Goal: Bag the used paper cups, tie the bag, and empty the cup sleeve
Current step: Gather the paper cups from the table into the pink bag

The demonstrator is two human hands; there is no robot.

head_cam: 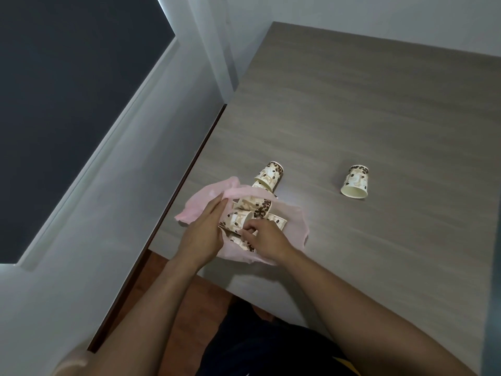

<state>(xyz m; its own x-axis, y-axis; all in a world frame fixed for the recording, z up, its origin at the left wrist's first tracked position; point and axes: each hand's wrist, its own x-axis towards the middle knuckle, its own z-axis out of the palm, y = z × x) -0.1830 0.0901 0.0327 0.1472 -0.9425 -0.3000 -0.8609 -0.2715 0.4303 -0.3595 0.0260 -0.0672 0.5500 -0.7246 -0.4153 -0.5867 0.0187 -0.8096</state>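
A view from the person's head looks down at a grey wood-grain table (366, 109) that meets a pale wall on its left. Near the table's front left corner lies a thin pink plastic bag (294, 226), spread open and flat, with several coffee-bean-print paper cups (254, 206) heaped on their sides in its mouth. The left hand (202, 237) rests against the left side of the heap, fingers extended and close together, their tips at the raised pink rim of the bag; it seems to be holding the mouth open and walling the cups in, though whether it actually pinches the film cannot be told. The right hand (267, 238) has its fingers curled loosely around one cup in the pile, apparently seating it deeper in the bag. Two nested cups (269, 175) lie tipped over just beyond the bag's far rim, touching it or nearly so, not yet inside. A lone cup (355, 181) lies on its side well apart to the right, mouth toward the viewer. No cup sleeve can be seen. The bagging looks partly done. The bag sits very close to the table's left and front edges, so a cup could roll off there onto the reddish floor; to the right and beyond, the tabletop is bare, with ample room to reach for the stray cups
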